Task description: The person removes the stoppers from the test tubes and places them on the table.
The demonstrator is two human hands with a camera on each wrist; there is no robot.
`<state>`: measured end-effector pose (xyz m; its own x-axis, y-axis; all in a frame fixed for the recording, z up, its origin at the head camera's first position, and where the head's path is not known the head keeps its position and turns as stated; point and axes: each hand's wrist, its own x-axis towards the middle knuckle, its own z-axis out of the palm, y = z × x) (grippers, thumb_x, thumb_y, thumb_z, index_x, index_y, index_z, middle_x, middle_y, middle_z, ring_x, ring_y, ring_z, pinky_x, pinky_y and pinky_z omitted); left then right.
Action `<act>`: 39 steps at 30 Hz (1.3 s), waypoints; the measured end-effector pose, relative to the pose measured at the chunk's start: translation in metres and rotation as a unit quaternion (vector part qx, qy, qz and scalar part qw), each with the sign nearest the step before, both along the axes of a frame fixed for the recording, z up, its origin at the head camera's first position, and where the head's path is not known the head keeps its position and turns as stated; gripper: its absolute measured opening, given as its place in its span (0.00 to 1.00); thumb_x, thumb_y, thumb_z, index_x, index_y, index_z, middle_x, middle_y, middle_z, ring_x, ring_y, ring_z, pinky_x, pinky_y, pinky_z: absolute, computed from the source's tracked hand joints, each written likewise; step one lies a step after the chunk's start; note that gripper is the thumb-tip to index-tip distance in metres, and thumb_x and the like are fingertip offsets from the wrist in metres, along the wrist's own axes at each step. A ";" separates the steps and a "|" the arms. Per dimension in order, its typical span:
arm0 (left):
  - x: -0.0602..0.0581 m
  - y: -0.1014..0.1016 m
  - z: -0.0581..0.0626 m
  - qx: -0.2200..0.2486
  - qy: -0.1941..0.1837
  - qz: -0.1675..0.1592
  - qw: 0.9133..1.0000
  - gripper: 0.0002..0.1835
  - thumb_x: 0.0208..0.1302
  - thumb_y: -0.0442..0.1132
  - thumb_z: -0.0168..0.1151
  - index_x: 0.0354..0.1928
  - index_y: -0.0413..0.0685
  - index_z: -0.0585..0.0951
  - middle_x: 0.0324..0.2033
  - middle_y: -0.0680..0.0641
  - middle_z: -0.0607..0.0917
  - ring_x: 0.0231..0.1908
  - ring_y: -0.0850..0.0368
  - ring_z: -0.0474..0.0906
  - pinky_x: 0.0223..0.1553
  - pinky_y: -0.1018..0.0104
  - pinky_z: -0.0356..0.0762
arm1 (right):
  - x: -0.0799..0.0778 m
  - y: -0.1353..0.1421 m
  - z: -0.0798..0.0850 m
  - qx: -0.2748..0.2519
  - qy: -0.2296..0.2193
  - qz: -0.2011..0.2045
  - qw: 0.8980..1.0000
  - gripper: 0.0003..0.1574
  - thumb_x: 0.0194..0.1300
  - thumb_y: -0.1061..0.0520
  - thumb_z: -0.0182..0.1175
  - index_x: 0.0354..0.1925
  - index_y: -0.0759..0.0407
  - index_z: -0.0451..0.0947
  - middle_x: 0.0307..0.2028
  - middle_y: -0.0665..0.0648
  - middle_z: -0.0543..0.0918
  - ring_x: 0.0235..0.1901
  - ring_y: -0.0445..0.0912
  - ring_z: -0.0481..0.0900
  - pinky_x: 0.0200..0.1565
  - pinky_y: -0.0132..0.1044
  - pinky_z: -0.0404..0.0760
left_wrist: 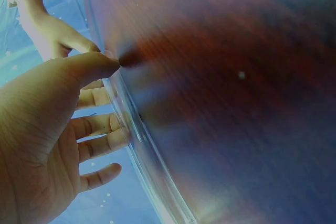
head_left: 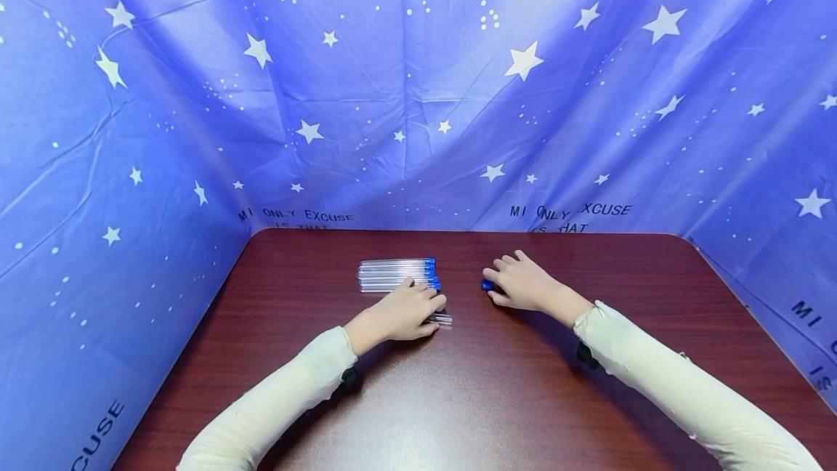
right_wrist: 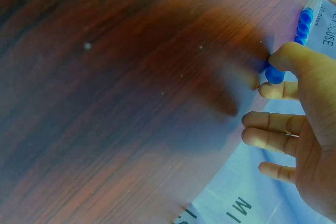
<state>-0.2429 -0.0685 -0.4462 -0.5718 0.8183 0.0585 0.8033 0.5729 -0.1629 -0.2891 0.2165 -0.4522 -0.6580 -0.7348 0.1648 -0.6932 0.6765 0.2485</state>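
Several clear test tubes (head_left: 392,275) with blue caps lie side by side on the table, caps toward the right. My left hand (head_left: 402,311) is just in front of that row, partly overlapping it in the head view. Between its thumb and fingers it holds a clear test tube (head_left: 443,320), whose end sticks out to the right without a cap. In the left wrist view, the tube (left_wrist: 157,166) runs along my fingertips, low over the table. My right hand (head_left: 523,286), farther right, pinches a loose blue cap (right_wrist: 274,74) between thumb and index finger, its other fingers spread apart.
The dark reddish wooden table (head_left: 458,398) has a glossy top with rounded far corners. Blue curtains (head_left: 405,93) printed with white stars and lettering hang behind it and along both sides. Dark wrist devices (head_left: 587,355) sit under the light sleeves (head_left: 680,384).
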 end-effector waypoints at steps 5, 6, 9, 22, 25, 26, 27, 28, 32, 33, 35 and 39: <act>-0.001 -0.001 0.001 0.006 0.007 -0.002 1.000 0.16 0.69 0.55 0.62 0.47 0.53 0.75 0.43 0.54 0.83 0.47 0.56 0.81 0.49 0.56 0.74 | 0.000 0.000 0.001 0.000 0.002 0.000 1.000 0.16 0.62 0.46 0.66 0.40 0.55 0.77 0.31 0.55 0.78 0.36 0.54 0.79 0.43 0.52 0.72; -0.001 -0.001 0.002 0.007 0.008 -0.002 1.000 0.16 0.69 0.55 0.62 0.47 0.53 0.75 0.43 0.54 0.83 0.47 0.56 0.81 0.49 0.56 0.74 | -0.001 0.000 0.001 0.000 0.003 0.001 1.000 0.16 0.62 0.46 0.66 0.40 0.55 0.77 0.31 0.55 0.78 0.36 0.53 0.78 0.42 0.52 0.72; -0.002 -0.002 0.005 0.013 0.007 0.001 1.000 0.18 0.69 0.57 0.61 0.48 0.53 0.75 0.44 0.54 0.83 0.48 0.56 0.81 0.49 0.57 0.74 | -0.001 0.000 0.002 -0.004 0.006 0.004 1.000 0.17 0.61 0.46 0.67 0.40 0.54 0.76 0.31 0.54 0.77 0.36 0.53 0.78 0.42 0.51 0.72; -0.013 -0.017 0.023 0.090 -0.016 0.033 0.995 0.21 0.71 0.59 0.58 0.52 0.50 0.78 0.49 0.49 0.85 0.54 0.51 0.81 0.57 0.47 0.74 | -0.007 -0.017 0.017 -0.080 -0.014 0.006 0.997 0.19 0.61 0.43 0.67 0.43 0.53 0.79 0.33 0.52 0.77 0.38 0.53 0.79 0.45 0.52 0.73; -0.016 -0.022 0.027 0.102 0.013 0.039 0.994 0.20 0.70 0.57 0.60 0.53 0.50 0.78 0.49 0.49 0.85 0.52 0.50 0.81 0.54 0.50 0.74 | -0.007 -0.024 0.020 -0.111 -0.040 0.003 0.993 0.18 0.62 0.44 0.66 0.44 0.53 0.81 0.34 0.52 0.79 0.40 0.53 0.80 0.46 0.52 0.75; -0.017 -0.023 0.027 0.102 0.025 0.042 0.994 0.20 0.69 0.56 0.61 0.53 0.50 0.78 0.48 0.48 0.85 0.52 0.50 0.81 0.53 0.51 0.75 | -0.007 -0.026 0.021 -0.120 -0.049 0.003 0.992 0.18 0.62 0.45 0.66 0.44 0.53 0.81 0.34 0.52 0.79 0.40 0.52 0.80 0.46 0.52 0.75; -0.018 -0.025 0.028 0.105 0.035 0.044 0.993 0.20 0.68 0.55 0.62 0.53 0.50 0.78 0.48 0.48 0.85 0.51 0.50 0.81 0.53 0.51 0.75 | -0.007 -0.028 0.022 -0.126 -0.057 0.001 0.990 0.18 0.62 0.45 0.67 0.44 0.53 0.81 0.34 0.52 0.79 0.39 0.51 0.79 0.46 0.51 0.75; -0.019 -0.027 0.029 0.105 0.044 0.046 0.992 0.20 0.67 0.54 0.63 0.52 0.50 0.78 0.47 0.49 0.85 0.50 0.50 0.81 0.52 0.52 0.75 | -0.006 -0.031 0.024 -0.132 -0.065 0.001 0.989 0.18 0.61 0.45 0.67 0.44 0.54 0.81 0.33 0.53 0.79 0.38 0.50 0.78 0.45 0.51 0.75; -0.023 -0.033 0.028 0.106 0.057 0.061 0.991 0.18 0.63 0.51 0.68 0.48 0.50 0.79 0.43 0.49 0.85 0.47 0.50 0.81 0.51 0.53 0.74 | -0.004 -0.042 0.028 -0.150 -0.096 0.005 0.984 0.17 0.60 0.48 0.68 0.43 0.55 0.81 0.31 0.54 0.79 0.35 0.47 0.74 0.43 0.47 0.72; -0.024 -0.034 0.028 0.107 0.059 0.064 0.991 0.16 0.62 0.50 0.68 0.47 0.51 0.79 0.41 0.50 0.84 0.46 0.50 0.81 0.51 0.53 0.74 | -0.003 -0.045 0.028 -0.152 -0.100 0.008 0.983 0.16 0.60 0.48 0.68 0.43 0.55 0.80 0.31 0.55 0.79 0.35 0.46 0.74 0.42 0.46 0.72; -0.027 -0.037 0.026 0.105 0.062 0.070 0.990 0.15 0.60 0.50 0.70 0.44 0.52 0.80 0.40 0.50 0.84 0.45 0.50 0.81 0.50 0.54 0.74 | -0.003 -0.051 0.029 -0.154 -0.109 0.015 0.982 0.15 0.60 0.49 0.68 0.42 0.55 0.80 0.31 0.55 0.79 0.35 0.46 0.73 0.42 0.44 0.71; -0.030 -0.040 0.023 0.099 0.068 0.080 0.990 0.15 0.57 0.50 0.72 0.42 0.53 0.81 0.39 0.51 0.85 0.44 0.51 0.81 0.49 0.54 0.74 | -0.003 -0.061 0.028 -0.150 -0.111 0.026 0.982 0.13 0.59 0.50 0.68 0.40 0.53 0.80 0.31 0.52 0.78 0.35 0.45 0.73 0.41 0.41 0.70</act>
<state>-0.2729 -0.1081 -0.4233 -0.6690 0.6829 0.2933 0.6781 0.7224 -0.1351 -0.2923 0.1552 -0.4245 -0.6657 -0.7083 0.2351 -0.7428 0.6591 -0.1174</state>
